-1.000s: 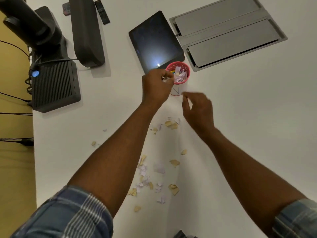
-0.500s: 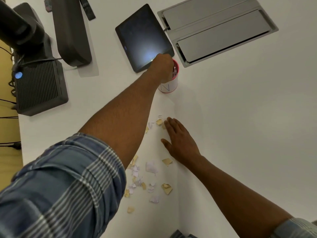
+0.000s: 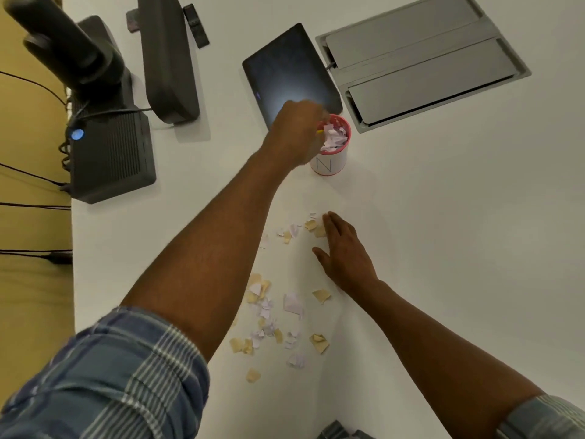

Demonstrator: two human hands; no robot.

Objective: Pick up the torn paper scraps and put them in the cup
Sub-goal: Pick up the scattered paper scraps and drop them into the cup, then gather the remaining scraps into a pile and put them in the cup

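The left hand [image 3: 299, 134], a second ago beside the cup [image 3: 330, 147], is now bunched over its rim (grip unclear), while the right hand [image 3: 345, 251] has been dropped flat and open onto the counter [image 3: 443, 232] scraps [image 3: 285, 315].

place: office meeting room, looks like
clues: white table [image 3: 443, 217], flush cable hatch [image 3: 421, 64], tablet [image 3: 288, 74], conference camera [image 3: 72, 49]

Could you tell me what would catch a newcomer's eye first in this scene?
Probably the left hand bunched at the rim of the pink-lined cup, which is heaped with torn paper. Next, the paper scraps strewn over the white table nearer the person, with the right hand lying flat beside the farthest ones.
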